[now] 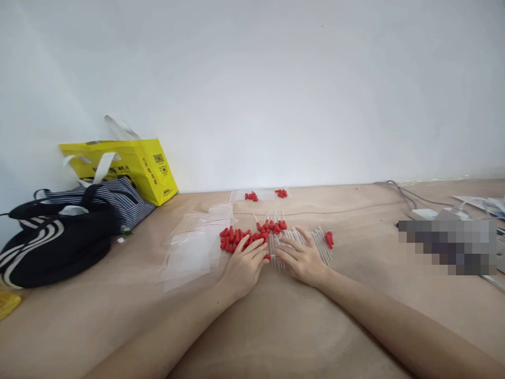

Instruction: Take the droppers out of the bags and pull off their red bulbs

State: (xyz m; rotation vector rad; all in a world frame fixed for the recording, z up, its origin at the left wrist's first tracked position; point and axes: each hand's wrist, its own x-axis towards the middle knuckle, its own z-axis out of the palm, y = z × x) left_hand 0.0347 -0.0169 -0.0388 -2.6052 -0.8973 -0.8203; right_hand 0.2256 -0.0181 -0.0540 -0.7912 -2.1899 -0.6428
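Note:
My left hand has its fingers closed around a red rubber dropper bulb, and only part of this bulb shows at the fingertips. Facing it, my right hand pinches a thin clear tube whose end meets the bulb. Beyond my left hand lies a pile of loose red bulbs. A row of clear tubes spreads under and around my right hand. Several droppers with red bulbs fitted lie just behind, tubes pointing away. A few more red bulbs sit right of the tubes.
Clear zip bags lie flat on the left. Near the wall, another bag holds droppers with red bulbs. A yellow bag, a striped bag and a black bag stand left. Cables and a blurred patch are right.

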